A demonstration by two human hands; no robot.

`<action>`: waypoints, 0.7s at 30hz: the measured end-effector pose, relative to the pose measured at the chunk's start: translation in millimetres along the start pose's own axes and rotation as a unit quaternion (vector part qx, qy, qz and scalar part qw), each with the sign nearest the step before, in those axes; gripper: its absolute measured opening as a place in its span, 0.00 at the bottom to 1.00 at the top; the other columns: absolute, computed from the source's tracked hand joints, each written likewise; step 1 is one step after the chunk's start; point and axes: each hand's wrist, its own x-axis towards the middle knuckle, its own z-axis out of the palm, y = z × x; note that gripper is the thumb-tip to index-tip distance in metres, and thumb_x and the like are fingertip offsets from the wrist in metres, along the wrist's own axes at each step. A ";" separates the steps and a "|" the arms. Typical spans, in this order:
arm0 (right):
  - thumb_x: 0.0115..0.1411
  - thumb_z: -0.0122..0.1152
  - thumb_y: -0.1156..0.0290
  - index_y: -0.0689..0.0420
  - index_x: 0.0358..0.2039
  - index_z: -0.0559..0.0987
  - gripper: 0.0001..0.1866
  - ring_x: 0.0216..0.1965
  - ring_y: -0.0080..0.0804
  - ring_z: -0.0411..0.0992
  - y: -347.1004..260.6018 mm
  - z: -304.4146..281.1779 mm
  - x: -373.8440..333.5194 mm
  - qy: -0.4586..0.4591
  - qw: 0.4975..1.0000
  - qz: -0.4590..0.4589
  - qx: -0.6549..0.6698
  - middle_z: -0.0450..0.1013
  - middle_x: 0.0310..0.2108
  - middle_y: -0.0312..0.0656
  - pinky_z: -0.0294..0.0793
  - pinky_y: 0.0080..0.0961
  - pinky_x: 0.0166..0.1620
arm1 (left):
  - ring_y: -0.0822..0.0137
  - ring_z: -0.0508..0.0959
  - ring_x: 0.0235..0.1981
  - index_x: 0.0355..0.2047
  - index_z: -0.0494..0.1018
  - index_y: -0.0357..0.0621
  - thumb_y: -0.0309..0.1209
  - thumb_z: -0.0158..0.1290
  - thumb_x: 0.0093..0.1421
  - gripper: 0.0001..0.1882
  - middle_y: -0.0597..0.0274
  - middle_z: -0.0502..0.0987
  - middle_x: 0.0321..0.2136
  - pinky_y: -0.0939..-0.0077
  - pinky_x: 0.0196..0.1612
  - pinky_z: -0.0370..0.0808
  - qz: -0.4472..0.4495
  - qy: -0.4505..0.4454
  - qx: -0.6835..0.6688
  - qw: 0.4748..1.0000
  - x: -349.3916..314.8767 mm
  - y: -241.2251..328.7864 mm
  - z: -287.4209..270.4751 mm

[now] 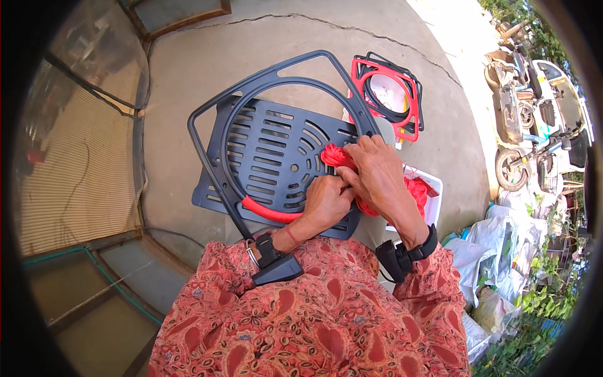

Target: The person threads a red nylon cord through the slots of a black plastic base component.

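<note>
A black frame (208,103) with a round ring inside an angular outer rim lies tilted across a black slotted board (267,147) in front of me. Red cord (267,212) is wound closely round the near left part of the ring. My left hand (328,202) is closed at the ring's near side, where the wound part ends; its fingertips are partly hidden. My right hand (380,173) pinches a small bundle of red cord (335,156) by the ring's right side. Thumbs and fingers of both hands nearly meet.
At the right, a white box (434,208) holds more red cord (416,191). Red and black frames (408,113) lie stacked beyond it. A mesh panel (81,163) stands at the left. Pale sacks (490,242) and parked bikes (512,169) are far right.
</note>
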 end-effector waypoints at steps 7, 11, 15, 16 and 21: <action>0.47 0.68 0.61 0.60 0.32 0.80 0.16 0.40 0.40 0.71 9.7 7.7 14.5 -0.119 0.993 -0.014 -0.017 0.73 0.35 0.44 0.67 0.36 0.41 | 0.43 0.76 0.23 0.18 0.75 0.37 0.32 0.56 0.50 0.11 0.44 0.74 0.18 0.50 0.27 0.70 -0.022 -0.023 -0.013 0.999 0.5 4.1 5.4; 0.56 0.63 0.60 0.60 0.34 0.78 0.15 0.40 0.36 0.72 5.6 -10.8 27.0 0.027 0.908 0.057 0.414 0.72 0.31 0.42 0.72 0.34 0.42 | 0.43 0.75 0.21 0.17 0.73 0.36 0.32 0.57 0.50 0.12 0.43 0.72 0.16 0.52 0.26 0.68 -0.011 -0.047 -0.011 0.999 0.1 3.4 -1.1; 0.64 0.56 0.57 0.60 0.38 0.75 0.17 0.35 0.32 0.73 2.4 -40.0 36.0 0.076 0.586 0.185 0.785 0.71 0.28 0.38 0.74 0.30 0.42 | 0.47 0.71 0.16 0.16 0.70 0.35 0.33 0.58 0.51 0.14 0.45 0.67 0.13 0.57 0.22 0.64 -0.023 -0.054 -0.035 0.998 5.4 -1.5 1.7; 0.65 0.53 0.57 0.59 0.39 0.74 0.17 0.31 0.30 0.72 13.1 -47.3 27.9 0.067 0.499 0.127 0.854 0.69 0.26 0.36 0.74 0.29 0.40 | 0.52 0.70 0.15 0.17 0.70 0.34 0.33 0.58 0.51 0.14 0.46 0.66 0.12 0.59 0.21 0.63 -0.033 -0.042 -0.058 0.997 6.5 -1.1 2.0; 0.65 0.53 0.63 0.57 0.35 0.70 0.10 0.19 0.21 0.61 62.6 -108.3 -64.1 0.173 0.439 0.112 0.875 0.58 0.17 0.31 0.71 0.24 0.27 | 0.71 0.61 0.13 0.17 0.69 0.32 0.31 0.57 0.52 0.15 0.56 0.61 0.10 0.66 0.19 0.59 -0.110 -0.021 -0.129 0.985 13.1 -4.2 -3.0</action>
